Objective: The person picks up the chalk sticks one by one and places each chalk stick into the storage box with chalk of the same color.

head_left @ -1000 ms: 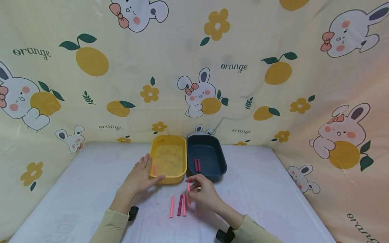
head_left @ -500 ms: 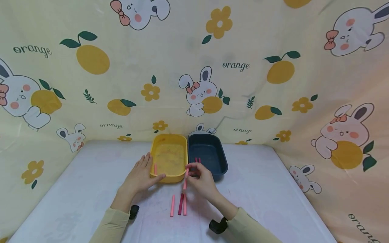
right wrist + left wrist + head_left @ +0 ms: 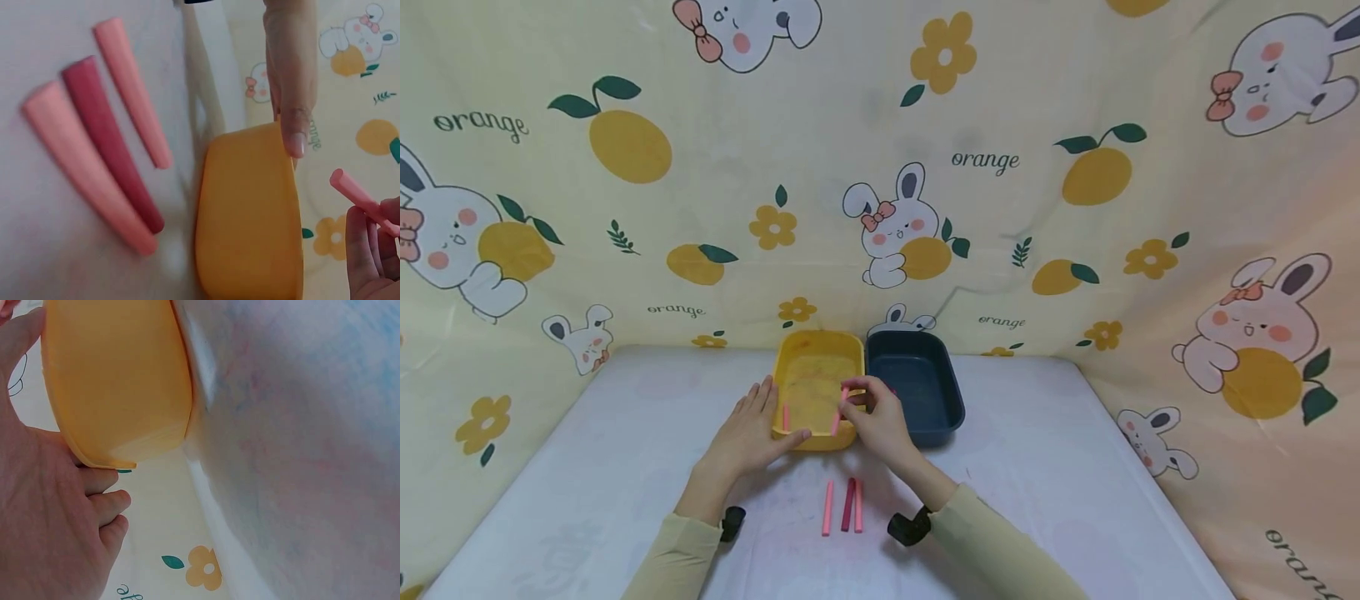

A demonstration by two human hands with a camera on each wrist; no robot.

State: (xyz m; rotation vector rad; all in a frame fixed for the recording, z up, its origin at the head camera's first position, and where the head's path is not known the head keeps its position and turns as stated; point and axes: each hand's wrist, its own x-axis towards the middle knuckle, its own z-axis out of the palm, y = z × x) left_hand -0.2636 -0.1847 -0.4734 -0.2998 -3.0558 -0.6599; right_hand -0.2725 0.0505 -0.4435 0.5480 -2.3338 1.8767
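Observation:
My right hand [image 3: 876, 415] pinches a slim pink stick [image 3: 837, 420] between thumb and fingers, over the front right part of the yellow bin [image 3: 817, 442]. In the right wrist view that pink stick [image 3: 353, 189] is tilted, its free end away from the fingers. My left hand [image 3: 747, 432] rests against the yellow bin's front left corner, fingers straight along the side and thumb across the near rim. Inside this bin, one pink stick [image 3: 786, 417] leans by the left wall. On the table lie two pink sticks [image 3: 827, 508] and a dark red stick [image 3: 847, 505].
A dark blue bin [image 3: 953, 400] stands against the yellow bin's right side; my right hand hides part of its inside. The white tablecloth [image 3: 625, 467] carries faint colour smudges. A patterned curtain [image 3: 722, 200] rises behind the bins.
My right hand has carried the pink stick from the table up and left, over the yellow bin. The left hand stays on the bin's corner. The sticks on the table have hardly moved.

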